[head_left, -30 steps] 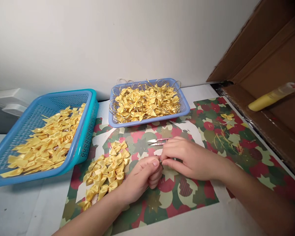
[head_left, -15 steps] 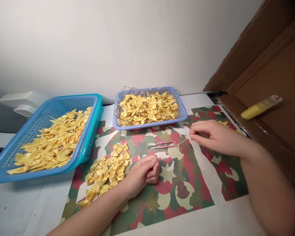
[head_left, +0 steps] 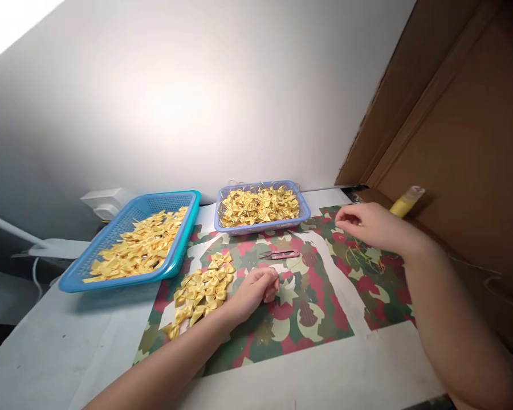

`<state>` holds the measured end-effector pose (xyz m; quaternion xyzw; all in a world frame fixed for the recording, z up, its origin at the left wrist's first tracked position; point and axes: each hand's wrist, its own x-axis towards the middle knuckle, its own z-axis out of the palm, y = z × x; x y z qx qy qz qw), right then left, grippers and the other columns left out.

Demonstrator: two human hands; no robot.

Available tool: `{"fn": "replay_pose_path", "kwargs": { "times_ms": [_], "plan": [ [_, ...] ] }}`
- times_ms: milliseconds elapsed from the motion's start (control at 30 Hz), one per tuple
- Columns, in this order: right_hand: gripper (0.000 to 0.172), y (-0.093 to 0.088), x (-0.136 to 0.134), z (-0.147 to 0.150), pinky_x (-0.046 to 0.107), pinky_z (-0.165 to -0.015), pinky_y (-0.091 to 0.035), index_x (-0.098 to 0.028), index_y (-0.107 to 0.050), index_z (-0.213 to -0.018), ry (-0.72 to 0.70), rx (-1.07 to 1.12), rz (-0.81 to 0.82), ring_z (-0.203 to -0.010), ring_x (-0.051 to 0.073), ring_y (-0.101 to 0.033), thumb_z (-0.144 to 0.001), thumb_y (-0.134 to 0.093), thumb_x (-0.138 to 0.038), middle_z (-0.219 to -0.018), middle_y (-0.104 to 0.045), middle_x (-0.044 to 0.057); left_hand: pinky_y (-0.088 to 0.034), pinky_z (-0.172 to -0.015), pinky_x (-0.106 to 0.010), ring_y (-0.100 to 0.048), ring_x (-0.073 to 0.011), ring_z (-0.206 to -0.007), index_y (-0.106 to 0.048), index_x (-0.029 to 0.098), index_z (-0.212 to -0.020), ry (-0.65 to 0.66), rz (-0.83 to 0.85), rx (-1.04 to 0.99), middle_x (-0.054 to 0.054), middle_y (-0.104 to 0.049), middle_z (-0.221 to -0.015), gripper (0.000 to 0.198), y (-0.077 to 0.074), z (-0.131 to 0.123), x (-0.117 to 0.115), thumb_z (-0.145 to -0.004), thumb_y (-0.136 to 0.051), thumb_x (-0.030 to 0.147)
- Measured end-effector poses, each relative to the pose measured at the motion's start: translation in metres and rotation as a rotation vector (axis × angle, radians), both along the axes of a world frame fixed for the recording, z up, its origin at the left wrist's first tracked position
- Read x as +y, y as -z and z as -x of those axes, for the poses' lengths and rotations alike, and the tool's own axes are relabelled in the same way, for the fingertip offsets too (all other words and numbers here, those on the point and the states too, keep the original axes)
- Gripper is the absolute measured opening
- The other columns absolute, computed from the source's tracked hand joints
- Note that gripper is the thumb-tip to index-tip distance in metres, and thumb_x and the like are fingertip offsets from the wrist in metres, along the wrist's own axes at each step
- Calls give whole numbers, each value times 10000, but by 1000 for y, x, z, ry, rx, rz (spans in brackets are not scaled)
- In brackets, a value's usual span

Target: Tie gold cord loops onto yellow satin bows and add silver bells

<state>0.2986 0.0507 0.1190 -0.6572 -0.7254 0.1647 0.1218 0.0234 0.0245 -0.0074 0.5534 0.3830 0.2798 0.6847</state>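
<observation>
My left hand (head_left: 259,286) rests on the camouflage-patterned sheet (head_left: 256,359), its fingers curled closed; anything inside them is hidden. Just left of it lies a loose group of yellow ribbon bows (head_left: 205,287). Beyond the knuckles is a pair of pink-handled thread snips (head_left: 280,254), lying flat and untouched. My right hand (head_left: 359,219) hovers over the right part of the sheet with fingers bent together, and I cannot make out what they hold. Beneath it, thin yellow-gold strand scraps (head_left: 365,259) lie in a small tangle.
At the left, nested blue baskets (head_left: 130,280) hold many yellow bows. A smaller blue-violet basket (head_left: 263,228) by the wall contains bows with gold ties. Cardboard (head_left: 444,142) borders the right side, near a yellow tube (head_left: 404,204). A white device (head_left: 105,199) is on the wall.
The view has tilted up and drawn back. My right hand has moved away from the snips to above the scraps; the gold strand between them no longer shows. My left hand stays closed.
</observation>
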Motion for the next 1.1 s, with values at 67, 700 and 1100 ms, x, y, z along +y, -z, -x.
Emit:
{"fn": "replay_pose_path", "kwargs": {
  "times_ms": [67,700,1100],
  "plan": [
    [193,9,-8,20,281,-586,-399,-206,-664,-875,-91,57,-14,-655,175,-583,-880,-515,-329,-769,-673,30,-252,-496,-249,-291,-104,-464,-435,200,-628,-19,-94,94,67,-305,-494,299,-7,1,-5,-865,-375,370],
    [295,96,-60,86,279,-630,-522,-146,-582,-1101,-36,918,308,-711,121,-597,-965,-516,-399,-933,-620,32,-214,-549,-281,-385,-148,-532,-358,210,-544,-282,-675,723,20,-400,-524,319,-23,51,-127,-844,-422,301],
    [273,135,-177,162,140,-381,-144,-182,-488,-794,-167,1879,912,-425,65,-97,-969,-441,-386,-500,-235,-107,-271,-445,-232,-348,-100,-444,-519,178,-553,-232,-700,539,45,-422,-491,283,-116,43,-77,-766,-461,356]
  ]
}}
